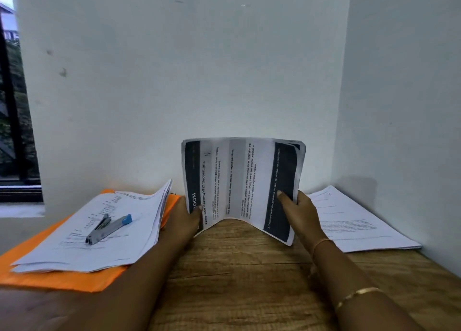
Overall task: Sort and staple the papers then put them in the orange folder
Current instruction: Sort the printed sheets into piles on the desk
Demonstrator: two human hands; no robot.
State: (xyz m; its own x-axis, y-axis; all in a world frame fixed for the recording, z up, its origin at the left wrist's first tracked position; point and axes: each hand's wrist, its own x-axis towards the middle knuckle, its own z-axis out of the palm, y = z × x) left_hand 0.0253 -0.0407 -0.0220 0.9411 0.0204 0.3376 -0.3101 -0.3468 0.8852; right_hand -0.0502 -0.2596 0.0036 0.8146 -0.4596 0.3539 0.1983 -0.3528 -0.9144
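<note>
A thin bundle of printed papers (239,181) stands upright on edge over the wooden table, bowed in its middle. My left hand (185,218) grips its left side, thumb on the front. My right hand (299,211) grips its right side the same way. At the left lies the orange folder (62,278), flat under a stack of white papers (112,241). A grey stapler with a blue end (108,228) rests on top of that stack.
Another pile of printed sheets (354,223) lies at the right, against the white side wall (399,106). The back wall stands close behind the held bundle. Bare wooden tabletop (244,268) lies between my forearms. A window is at the far left.
</note>
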